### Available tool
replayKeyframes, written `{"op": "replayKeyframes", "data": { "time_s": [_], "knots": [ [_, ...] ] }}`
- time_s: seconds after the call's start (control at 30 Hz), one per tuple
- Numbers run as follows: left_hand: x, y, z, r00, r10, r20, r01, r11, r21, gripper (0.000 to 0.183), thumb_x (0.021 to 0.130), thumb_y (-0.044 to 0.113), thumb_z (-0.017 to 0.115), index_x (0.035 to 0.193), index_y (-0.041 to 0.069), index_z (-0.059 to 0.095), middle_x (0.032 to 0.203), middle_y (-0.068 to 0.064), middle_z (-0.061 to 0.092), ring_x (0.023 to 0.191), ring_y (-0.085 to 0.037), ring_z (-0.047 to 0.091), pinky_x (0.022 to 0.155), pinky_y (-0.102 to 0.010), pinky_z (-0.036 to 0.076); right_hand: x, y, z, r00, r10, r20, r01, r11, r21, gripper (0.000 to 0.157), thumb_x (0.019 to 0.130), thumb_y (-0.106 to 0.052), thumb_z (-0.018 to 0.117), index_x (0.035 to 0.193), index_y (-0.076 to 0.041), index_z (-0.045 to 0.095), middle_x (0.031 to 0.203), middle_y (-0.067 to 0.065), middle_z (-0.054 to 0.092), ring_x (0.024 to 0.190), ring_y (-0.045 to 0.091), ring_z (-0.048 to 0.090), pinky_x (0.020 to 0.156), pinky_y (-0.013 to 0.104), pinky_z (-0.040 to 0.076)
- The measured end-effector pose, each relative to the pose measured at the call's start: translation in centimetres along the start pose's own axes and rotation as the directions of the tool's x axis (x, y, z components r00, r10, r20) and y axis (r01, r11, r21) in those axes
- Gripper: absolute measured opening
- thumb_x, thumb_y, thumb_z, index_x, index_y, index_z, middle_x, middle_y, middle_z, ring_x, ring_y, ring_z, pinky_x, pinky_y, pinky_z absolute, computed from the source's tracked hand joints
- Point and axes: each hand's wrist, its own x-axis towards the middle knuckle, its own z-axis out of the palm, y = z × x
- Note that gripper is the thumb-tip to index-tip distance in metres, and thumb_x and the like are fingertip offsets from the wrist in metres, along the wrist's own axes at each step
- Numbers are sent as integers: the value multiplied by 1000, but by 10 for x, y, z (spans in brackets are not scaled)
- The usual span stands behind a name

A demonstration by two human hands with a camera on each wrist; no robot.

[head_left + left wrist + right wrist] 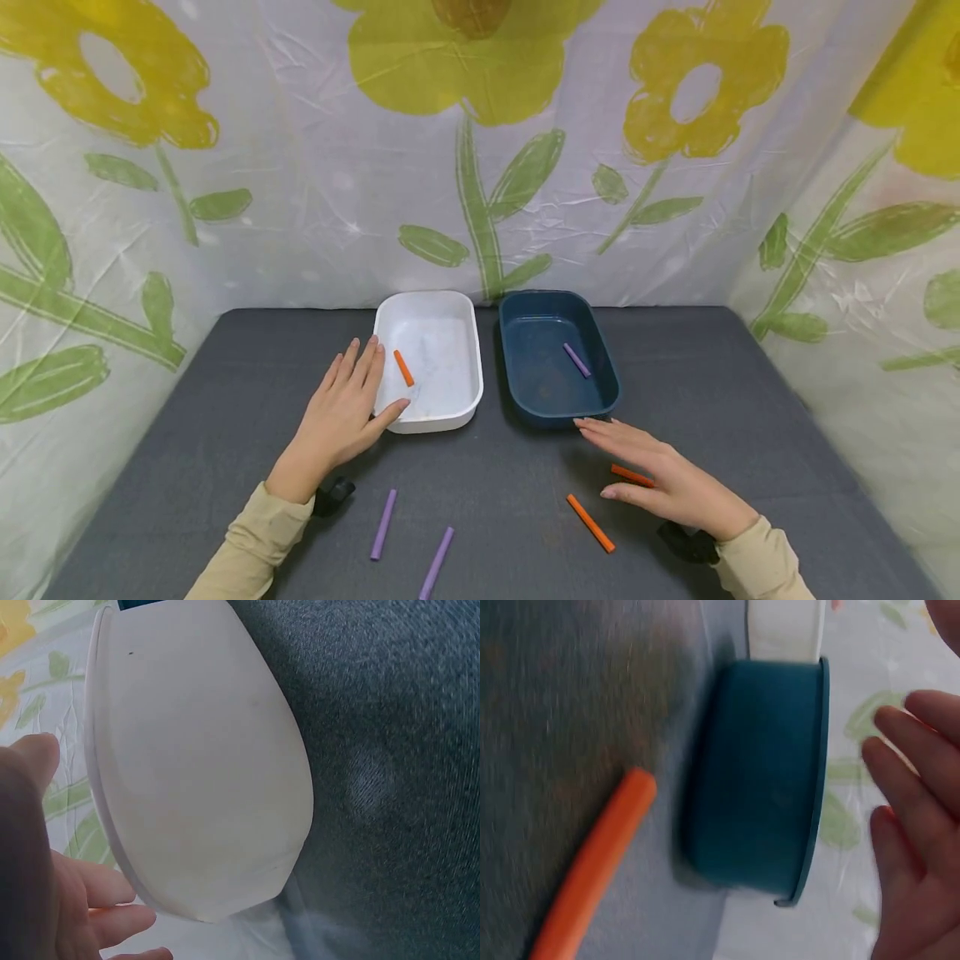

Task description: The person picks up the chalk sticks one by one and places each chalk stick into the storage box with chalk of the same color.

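My left hand (341,412) has its fingers straight, over the left rim of a white tub (467,408), and holds nothing. Inside that tub lies one orange stick (403,367). A dark blue tub (525,408) stands to its right with a purple stick (577,360) in it. My right hand (663,475), fingers extended and nothing in them, hovers near the blue tub's front right corner. Beneath it one orange stick (628,475) is partly hidden; another orange stick (591,523) lies just left of the hand. The right wrist view shows the fingers apart from the blue tub (757,772).
Two purple sticks lie on the dark grey table at the front: one purple stick (383,525) below the white tub, another purple stick (437,563) nearer the front edge. A flower-printed sheet (315,192) hangs behind the table and along its sides.
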Motion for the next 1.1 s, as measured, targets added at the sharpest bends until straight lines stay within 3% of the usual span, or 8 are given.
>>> {"op": "replayKeyframes", "data": {
  "time_s": [0.13,0.2,0.43,0.8,1.1],
  "knots": [
    [0,1,2,1000,1,15,0,1000,-9,89,98,58,47,155,-5,22,162,-21,19,150,-35,15,119,-52,14,-1,-3,4,987,112,118,-122,990,75,84,82,-32,78,154,-13,38,156,4,40,143,18,35,113,27,33],
    [0,2,3,1000,0,16,0,1000,-9,89,99,58,47,154,-6,22,162,-21,19,150,-33,17,119,-51,15,-1,-2,6,976,139,165,-156,983,95,88,77,-36,81,153,-15,41,154,3,42,141,22,39,110,32,38],
    [0,2,3,999,-5,38,6,1000,-20,90,99,57,48,154,-8,20,162,-23,16,150,-35,16,119,-51,15,-1,2,13,944,158,288,-204,969,137,91,71,-39,84,150,-16,45,152,6,45,137,39,41,112,35,36],
    [1,5,10,998,23,53,-22,999,-28,86,101,56,43,151,-11,24,161,-25,18,150,-35,16,119,-51,17,-1,2,20,929,135,344,-192,972,138,79,75,-32,85,145,-16,53,148,7,50,137,24,46,110,42,37],
    [1,8,11,998,19,65,-17,999,-35,85,102,55,43,151,-12,25,160,-26,17,150,-36,15,119,-51,16,-7,-2,21,920,149,362,-217,963,157,76,77,-25,83,146,-21,52,152,1,46,141,19,40,116,29,27]
  ]
}}
